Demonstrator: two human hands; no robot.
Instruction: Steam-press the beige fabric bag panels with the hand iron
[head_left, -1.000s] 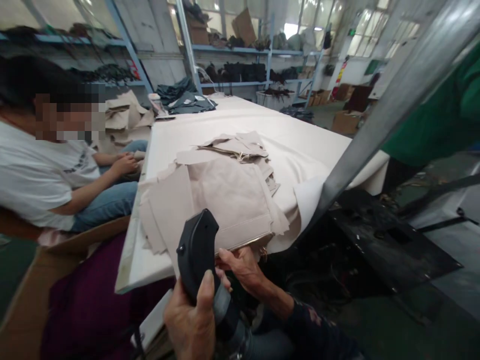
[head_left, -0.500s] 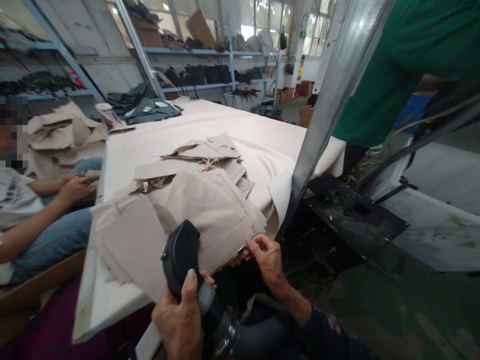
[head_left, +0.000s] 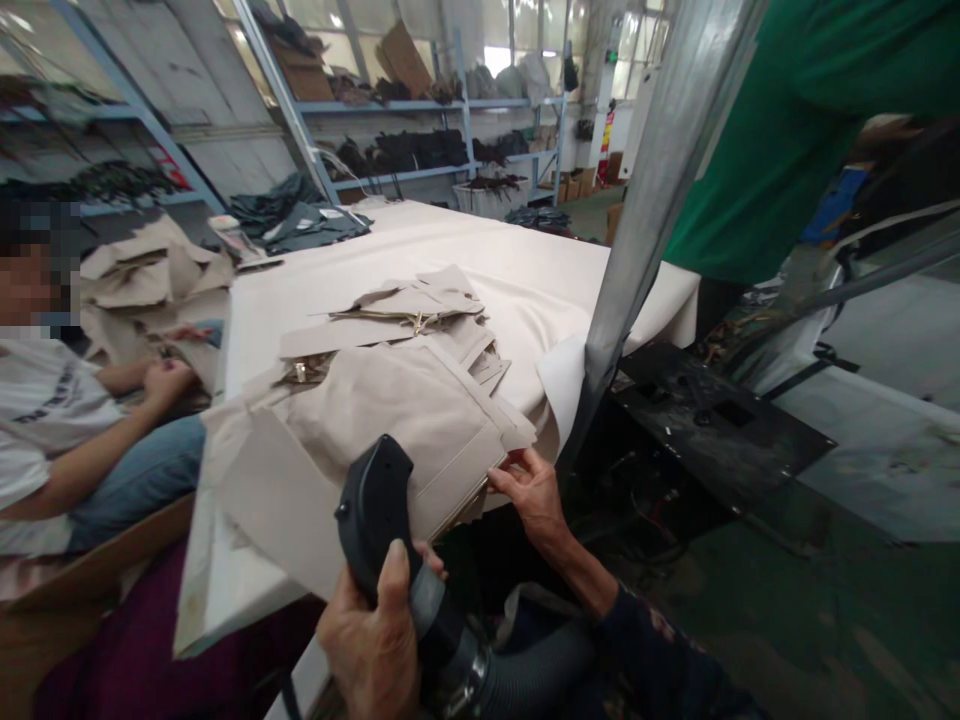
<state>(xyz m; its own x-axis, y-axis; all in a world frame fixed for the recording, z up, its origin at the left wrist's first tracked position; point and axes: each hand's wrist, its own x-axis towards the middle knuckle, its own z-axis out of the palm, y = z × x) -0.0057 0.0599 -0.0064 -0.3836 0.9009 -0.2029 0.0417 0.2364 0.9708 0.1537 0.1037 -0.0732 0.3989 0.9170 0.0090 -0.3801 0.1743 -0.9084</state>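
Shifted rightward: right hand (head_left: 535, 496), lower centre, pinches beige fabric (head_left: 397, 402) (likely soft, light; best held at edge (head_left: 459, 509)); left hand (head_left: 376, 632) grips black nozzle (head_left: 370, 512).

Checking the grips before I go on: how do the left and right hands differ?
Hold: the left hand wraps around the black tool; the right hand has its fingers at the edge of the beige fabric, pinched or not unclear.
Place: the left hand sits lower in the picture than the right hand.
Thumb: the left hand's points upward, the right hand's leftward.
Shared: both are bare.
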